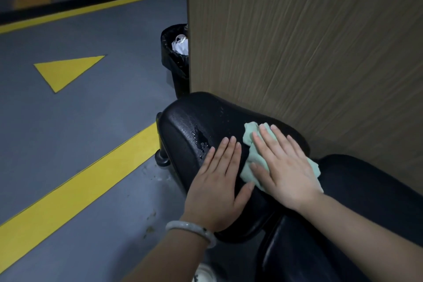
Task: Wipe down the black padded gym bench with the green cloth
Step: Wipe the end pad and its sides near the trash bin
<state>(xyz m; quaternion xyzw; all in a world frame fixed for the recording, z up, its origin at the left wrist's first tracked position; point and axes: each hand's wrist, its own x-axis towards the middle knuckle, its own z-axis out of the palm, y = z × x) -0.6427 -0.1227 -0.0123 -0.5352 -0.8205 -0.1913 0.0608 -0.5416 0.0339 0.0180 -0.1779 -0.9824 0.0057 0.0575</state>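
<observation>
Right hand (286, 167) lies flat, fingers straight, grip released, pressing the green cloth (249, 144) onto the black padded surface (187, 121). Left hand (219, 181) lies flat just beside it, bracing. Wet droplets (201, 139) sit at ten o'clock from the cloth, nearer the left hand; the pad's long axis likely guides the sweep.

The wooden panel (297, 41) hides the right part of the black bin (175, 52) — its contents are too small to tell. The right hand (283, 167) covers much of the green cloth (250, 135). Below the bench (194, 121), a white object (204, 273) is cut off by the bottom edge.
</observation>
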